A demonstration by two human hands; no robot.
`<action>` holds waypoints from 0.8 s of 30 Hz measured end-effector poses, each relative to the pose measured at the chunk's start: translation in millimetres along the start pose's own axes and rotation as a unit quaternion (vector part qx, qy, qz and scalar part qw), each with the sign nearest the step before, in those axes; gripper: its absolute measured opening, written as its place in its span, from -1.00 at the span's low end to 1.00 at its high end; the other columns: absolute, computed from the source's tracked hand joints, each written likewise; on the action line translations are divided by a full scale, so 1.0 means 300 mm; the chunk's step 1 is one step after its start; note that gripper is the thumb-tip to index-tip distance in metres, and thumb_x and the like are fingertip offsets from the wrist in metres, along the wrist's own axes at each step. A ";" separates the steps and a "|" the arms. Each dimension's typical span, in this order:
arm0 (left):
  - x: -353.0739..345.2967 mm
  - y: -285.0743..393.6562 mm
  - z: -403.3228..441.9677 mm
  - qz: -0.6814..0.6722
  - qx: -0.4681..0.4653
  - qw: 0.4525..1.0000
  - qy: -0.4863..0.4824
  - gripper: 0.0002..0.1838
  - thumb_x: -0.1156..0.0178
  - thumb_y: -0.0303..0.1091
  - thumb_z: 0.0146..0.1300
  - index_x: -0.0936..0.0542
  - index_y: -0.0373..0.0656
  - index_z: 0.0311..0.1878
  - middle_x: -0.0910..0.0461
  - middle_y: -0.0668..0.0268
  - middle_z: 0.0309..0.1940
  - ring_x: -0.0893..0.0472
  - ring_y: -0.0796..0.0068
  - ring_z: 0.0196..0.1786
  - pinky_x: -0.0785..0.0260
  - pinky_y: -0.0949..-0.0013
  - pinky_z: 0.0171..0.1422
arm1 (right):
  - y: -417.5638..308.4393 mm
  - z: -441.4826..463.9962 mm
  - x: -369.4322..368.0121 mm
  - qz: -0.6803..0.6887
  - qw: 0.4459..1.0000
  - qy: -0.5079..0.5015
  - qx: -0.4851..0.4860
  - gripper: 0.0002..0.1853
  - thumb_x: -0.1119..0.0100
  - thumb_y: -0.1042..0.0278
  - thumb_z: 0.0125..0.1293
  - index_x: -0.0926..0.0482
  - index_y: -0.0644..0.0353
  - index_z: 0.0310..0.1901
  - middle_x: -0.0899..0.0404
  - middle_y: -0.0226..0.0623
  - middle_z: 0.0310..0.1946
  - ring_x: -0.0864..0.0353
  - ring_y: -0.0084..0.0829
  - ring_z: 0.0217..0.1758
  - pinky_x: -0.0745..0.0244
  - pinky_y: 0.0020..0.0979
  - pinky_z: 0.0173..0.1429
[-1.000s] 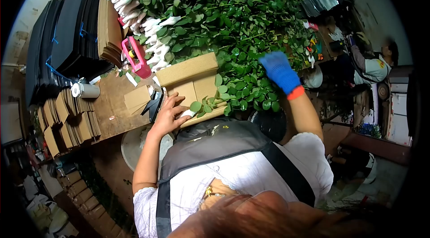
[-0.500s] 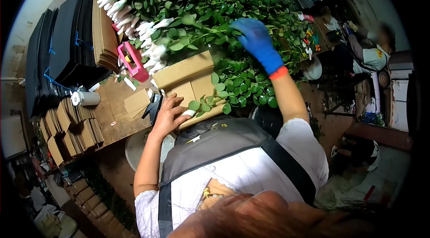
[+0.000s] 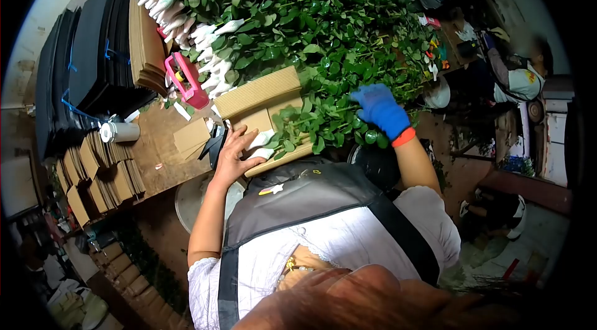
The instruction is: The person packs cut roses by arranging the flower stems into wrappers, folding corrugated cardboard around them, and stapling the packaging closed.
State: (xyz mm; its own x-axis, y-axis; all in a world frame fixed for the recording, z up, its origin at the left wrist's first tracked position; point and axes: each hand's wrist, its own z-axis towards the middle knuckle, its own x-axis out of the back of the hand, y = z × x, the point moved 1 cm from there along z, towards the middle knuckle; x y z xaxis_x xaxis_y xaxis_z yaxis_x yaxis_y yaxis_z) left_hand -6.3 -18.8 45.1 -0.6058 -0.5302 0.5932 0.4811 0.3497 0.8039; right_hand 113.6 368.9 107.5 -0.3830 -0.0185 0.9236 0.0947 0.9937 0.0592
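A sheet of corrugated cardboard [image 3: 258, 95] lies folded up on the table edge before me. Leafy stems with white-wrapped heads [image 3: 262, 141] rest on it. My bare left hand [image 3: 235, 155] is at its left end, fingers apart, with fingertips beside the white heads. My right hand [image 3: 380, 109], in a blue glove with an orange cuff, is over the leaves at the right of the cardboard; its fingers are blurred and whether they hold a stem is unclear. Behind lies a large pile of leafy stems [image 3: 311, 25], white heads to the left.
A pink tool [image 3: 186, 80], small cardboard pieces [image 3: 191, 137] and a white lidded cup [image 3: 119, 132] are on the table. Stacks of black sheets [image 3: 99, 50] and brown cardboard [image 3: 102, 171] stand at the left. A co-worker [image 3: 522, 81] is at the right.
My right hand went onto the pile, then came back down to the right. A second white head now lies beside the first on the cardboard. My left hand has opened a little.
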 end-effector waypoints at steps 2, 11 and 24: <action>0.002 -0.008 0.008 0.019 -0.015 1.000 -0.019 -0.30 -0.58 -0.09 -0.07 -0.65 -0.08 0.20 -0.67 0.21 0.13 -0.45 0.05 0.40 0.01 -0.10 0.64 | 0.053 0.050 0.017 -0.009 0.996 0.083 0.036 -0.55 -0.29 0.21 0.20 -0.56 -0.11 0.17 -0.63 -0.26 0.06 -0.65 -0.10 0.02 -0.56 -0.12 0.08; 0.033 0.066 0.050 0.125 -0.021 0.983 -0.133 -0.17 -0.49 -0.16 0.09 -0.39 0.00 0.45 -0.29 -0.02 0.38 -0.25 -0.09 0.44 -0.15 0.05 0.52 | -0.063 0.681 -0.279 -0.102 0.993 0.057 0.021 -0.80 -0.15 0.30 0.27 -0.69 0.07 -0.12 -0.71 -0.14 -0.15 -0.73 -0.15 -0.08 -0.61 -0.15 -0.07; -0.050 0.034 0.052 0.125 -0.021 0.992 0.014 -0.61 -0.30 -0.29 0.28 -0.56 -0.11 0.17 -0.45 0.10 0.28 -0.37 -0.04 0.31 -0.23 0.04 0.42 | 0.050 0.512 -0.054 0.048 0.960 0.272 0.032 -0.47 -0.31 -0.06 0.22 -0.55 -0.02 0.18 -0.58 -0.24 0.12 -0.59 -0.17 0.16 -0.45 -0.16 0.25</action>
State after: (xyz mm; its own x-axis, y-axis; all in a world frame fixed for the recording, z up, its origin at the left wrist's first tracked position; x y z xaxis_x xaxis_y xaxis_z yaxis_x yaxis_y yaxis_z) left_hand -2.2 4.9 45.1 -0.4458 -0.4526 0.7723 0.6402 0.4418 0.6285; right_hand -19.8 401.1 35.4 0.1638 0.0356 0.9859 0.0426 0.9982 -0.0431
